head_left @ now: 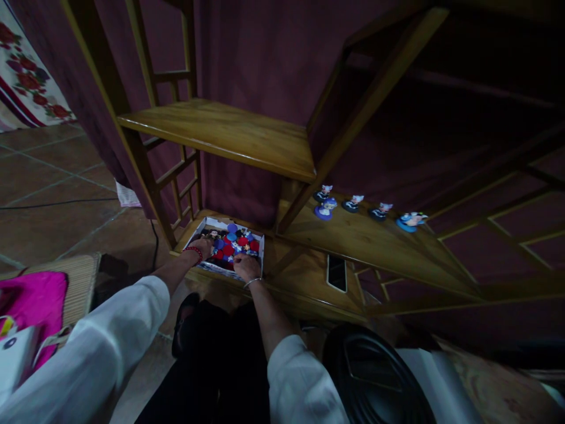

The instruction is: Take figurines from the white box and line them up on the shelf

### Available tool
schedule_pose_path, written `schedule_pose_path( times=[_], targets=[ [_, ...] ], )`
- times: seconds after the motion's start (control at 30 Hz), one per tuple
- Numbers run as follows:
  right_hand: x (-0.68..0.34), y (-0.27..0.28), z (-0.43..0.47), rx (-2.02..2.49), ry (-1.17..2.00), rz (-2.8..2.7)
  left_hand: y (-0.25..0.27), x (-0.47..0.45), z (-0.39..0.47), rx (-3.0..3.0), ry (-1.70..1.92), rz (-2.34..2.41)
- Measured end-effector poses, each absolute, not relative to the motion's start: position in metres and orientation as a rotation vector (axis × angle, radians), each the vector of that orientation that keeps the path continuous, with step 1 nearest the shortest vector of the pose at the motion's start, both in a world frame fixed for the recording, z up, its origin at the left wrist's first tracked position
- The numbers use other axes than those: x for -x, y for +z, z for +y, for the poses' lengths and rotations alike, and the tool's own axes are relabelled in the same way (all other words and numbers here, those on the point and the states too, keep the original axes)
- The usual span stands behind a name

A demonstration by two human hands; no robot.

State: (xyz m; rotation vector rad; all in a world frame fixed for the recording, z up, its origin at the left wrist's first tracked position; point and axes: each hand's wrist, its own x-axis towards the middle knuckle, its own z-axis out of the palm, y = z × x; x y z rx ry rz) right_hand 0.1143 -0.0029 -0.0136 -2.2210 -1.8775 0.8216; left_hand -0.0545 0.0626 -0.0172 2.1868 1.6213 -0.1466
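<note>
A shallow white cardboard box [263, 250] stands on the lowest shelf, filled with small figurines [242, 241] on round red, blue and black bases. My left hand [203, 246], with a red bead bracelet at the wrist, reaches in over the box's left side. Its fingers bend down among the figurines, and what they grip is too small to make out. Over the near right part of the box is my right hand [246, 266], a thin bracelet on its wrist. Its fingers are curled together, hiding whatever is in them.
On the raised shelf [371, 238] to the right stand several figurines [354, 203] on round bases. A phone [336, 273] lies on the lower shelf. Above the box juts a wooden shelf [220, 132]. A black round stool-like object [379, 377] is close at my right.
</note>
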Motion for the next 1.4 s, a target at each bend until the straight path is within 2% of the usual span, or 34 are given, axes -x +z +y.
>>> schedule_pose_path(
  times=[0.23,0.67,1.23,1.4],
  targets=[
    [-0.114,-0.014,-0.005,2.203,0.793,-1.881,-0.024,0.059,0.067,-2.236,-0.198,1.598],
    [-0.118,-0.023,0.0,2.112,0.946,-1.852,-0.015,0.06,0.063,-2.232,-0.156,1.594],
    [-0.123,-0.038,0.005,2.054,0.805,-1.68,-0.021,0.062,0.066,-2.211,-0.121,1.57],
    [-0.12,-0.037,0.002,2.078,0.647,-1.565,-0.016,0.061,0.064,-2.208,-0.111,1.551]
  ],
)
